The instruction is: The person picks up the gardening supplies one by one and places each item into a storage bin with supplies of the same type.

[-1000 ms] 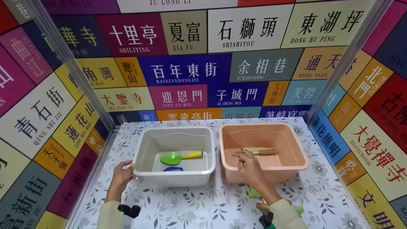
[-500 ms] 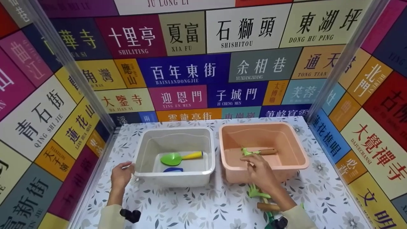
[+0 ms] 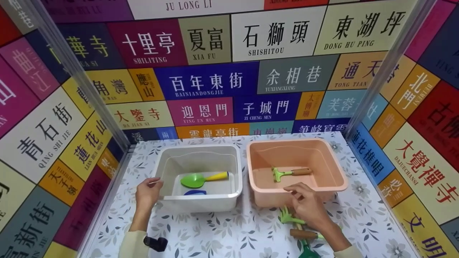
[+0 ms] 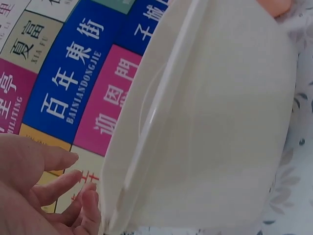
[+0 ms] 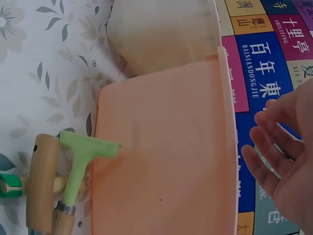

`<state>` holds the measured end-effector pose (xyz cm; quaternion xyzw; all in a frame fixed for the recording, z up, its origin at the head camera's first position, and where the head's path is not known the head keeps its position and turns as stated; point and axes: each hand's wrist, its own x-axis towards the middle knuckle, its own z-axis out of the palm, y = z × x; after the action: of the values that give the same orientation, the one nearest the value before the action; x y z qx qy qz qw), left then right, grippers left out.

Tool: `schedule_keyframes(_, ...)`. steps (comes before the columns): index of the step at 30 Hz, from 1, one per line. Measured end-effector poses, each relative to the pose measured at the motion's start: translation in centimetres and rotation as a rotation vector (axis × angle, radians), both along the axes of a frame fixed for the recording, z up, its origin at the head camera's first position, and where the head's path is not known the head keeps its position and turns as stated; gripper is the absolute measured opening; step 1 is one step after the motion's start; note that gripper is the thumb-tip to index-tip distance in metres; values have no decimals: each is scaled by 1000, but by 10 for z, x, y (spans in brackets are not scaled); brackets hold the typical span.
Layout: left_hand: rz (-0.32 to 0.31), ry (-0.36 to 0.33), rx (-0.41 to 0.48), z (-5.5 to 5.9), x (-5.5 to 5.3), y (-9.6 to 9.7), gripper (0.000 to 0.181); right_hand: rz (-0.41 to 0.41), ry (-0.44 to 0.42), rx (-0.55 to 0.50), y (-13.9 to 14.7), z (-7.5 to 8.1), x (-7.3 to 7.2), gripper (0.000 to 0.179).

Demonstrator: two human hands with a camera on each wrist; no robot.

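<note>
My left hand [image 3: 147, 191] hovers by the near-left corner of the white basin [image 3: 199, 203], fingers loosely bent around nothing. Inside that basin are a green trowel [image 3: 193, 180] with a yellow handle and a blue piece [image 3: 195, 192] half hidden by the front wall. My right hand [image 3: 309, 207], holding nothing, is at the front rim of the peach basin [image 3: 263, 197] with relaxed fingers. On the peach basin's floor lies a small green rake [image 3: 283, 173] with a wooden handle. In the right wrist view the right hand [image 5: 288, 156] appears above the basin rim.
In front of the peach basin lie a light green hand rake [image 3: 288, 216], a wooden handle [image 3: 304, 234] and a dark green tool [image 3: 307, 251], partly overlapping. The floral-covered table [image 3: 211, 233] is enclosed by sign-patterned walls [image 3: 208, 79] at the back and sides.
My right hand has drawn back from over the peach basin, toward me and rightward, uncovering the small rake inside. My left hand has shifted slightly right and up along the white basin's corner.
</note>
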<state>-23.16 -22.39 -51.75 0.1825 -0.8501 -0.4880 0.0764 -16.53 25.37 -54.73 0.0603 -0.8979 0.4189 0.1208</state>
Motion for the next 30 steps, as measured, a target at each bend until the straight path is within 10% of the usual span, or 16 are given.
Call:
schedule_keyframes(13, -173, -63, 267, 8, -5, 59, 33, 42, 13, 21, 27, -20, 16, 15)
schedule_keyframes(30, -421, -165, 424, 17, -7, 137, 36, 55, -268, 5, 54, -40, 27, 16)
